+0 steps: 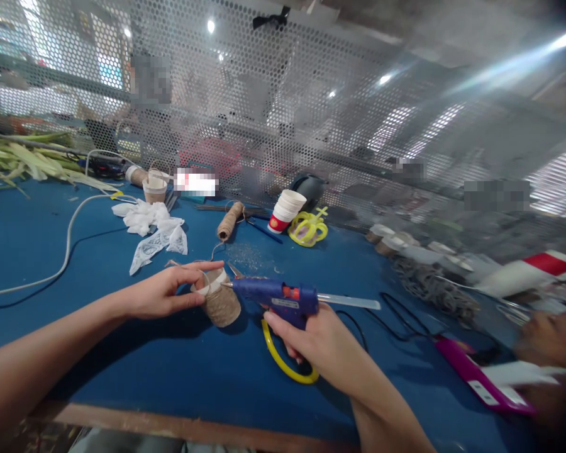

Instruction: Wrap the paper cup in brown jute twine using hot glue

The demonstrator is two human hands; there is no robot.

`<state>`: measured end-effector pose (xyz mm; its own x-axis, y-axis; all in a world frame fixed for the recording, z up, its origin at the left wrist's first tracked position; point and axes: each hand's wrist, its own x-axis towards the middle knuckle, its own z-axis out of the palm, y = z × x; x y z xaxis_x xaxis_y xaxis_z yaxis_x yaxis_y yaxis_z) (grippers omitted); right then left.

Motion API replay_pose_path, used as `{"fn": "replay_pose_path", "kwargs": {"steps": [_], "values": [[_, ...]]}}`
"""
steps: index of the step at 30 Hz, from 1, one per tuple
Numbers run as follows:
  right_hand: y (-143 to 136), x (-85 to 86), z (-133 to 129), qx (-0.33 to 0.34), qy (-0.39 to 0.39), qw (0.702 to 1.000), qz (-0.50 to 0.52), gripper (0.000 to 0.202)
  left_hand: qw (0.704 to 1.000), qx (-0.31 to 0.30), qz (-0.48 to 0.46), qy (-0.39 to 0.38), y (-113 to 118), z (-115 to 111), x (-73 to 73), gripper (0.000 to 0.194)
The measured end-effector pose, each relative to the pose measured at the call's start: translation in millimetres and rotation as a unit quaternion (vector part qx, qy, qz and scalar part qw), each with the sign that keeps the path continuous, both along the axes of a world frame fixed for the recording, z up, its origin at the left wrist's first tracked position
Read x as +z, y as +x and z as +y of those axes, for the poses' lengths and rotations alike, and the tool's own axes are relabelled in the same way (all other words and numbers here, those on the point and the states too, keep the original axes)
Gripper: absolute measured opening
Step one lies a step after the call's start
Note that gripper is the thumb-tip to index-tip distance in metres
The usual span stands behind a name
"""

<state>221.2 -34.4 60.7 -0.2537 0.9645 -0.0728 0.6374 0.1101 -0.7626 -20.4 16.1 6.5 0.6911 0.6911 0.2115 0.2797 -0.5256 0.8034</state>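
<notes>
Left hand (170, 292): pinching twine-wrapped cup (222, 308), likely to steady.
Right hand (314, 336): curled round glue gun (264, 293), seemingly for aim.
Table (170, 384): cup toward front edge, probably for reach.

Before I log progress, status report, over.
Left hand touching brown twine-wrapped paper cup. Right hand gripping blue plastic glue gun, nozzle close to cup. Yellow-handled metal scissors partly hidden behind gun.
</notes>
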Motion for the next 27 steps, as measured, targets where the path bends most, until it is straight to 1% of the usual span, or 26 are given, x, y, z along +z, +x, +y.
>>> {"fn": "replay_pose_path", "kwargs": {"steps": [5, 9, 11, 14, 16, 19, 23, 27], "values": [[2, -1.6, 3, -0.02, 0.015, 0.999, -0.025, 0.025, 1.0, -0.002, 0.002, 0.002, 1, 0, 0.7, 0.018], [2, -4.2, 0, -0.013, 0.011, 1.0, -0.015, 0.026, 1.0, -0.006, 0.008, 0.003, 1, 0, 0.9, 0.018], [0, -4.5, -3, -0.007, 0.0, 1.0, -0.007, 0.026, 1.0, -0.005, 0.011, 0.003, 0, 0, 0.9, 0.018], [-1, -3.2, -5, -0.004, -0.035, 0.999, 0.011, 0.024, 1.0, -0.01, 0.012, 0.005, 0, 0, 0.9, 0.018], [0, -1.8, -3, -0.01, -0.045, 0.999, 0.014, 0.023, 1.0, -0.016, 0.012, 0.007, -1, 0, 0.9, 0.018], [4, -1.1, 3, -0.015, -0.039, 0.999, 0.0, 0.023, 1.0, -0.017, 0.013, 0.006, -2, 1, 0.3, 0.018], [8, -4.4, 10, -0.009, -0.036, 0.999, -0.009, 0.026, 1.0, -0.02, 0.011, 0.001, -3, 3, -1.7, 0.018], [8, -5.7, 10, -0.017, -0.034, 0.999, -0.006, 0.027, 1.0, -0.016, 0.011, 0.002, -2, 3, -2.2, 0.018]]}}
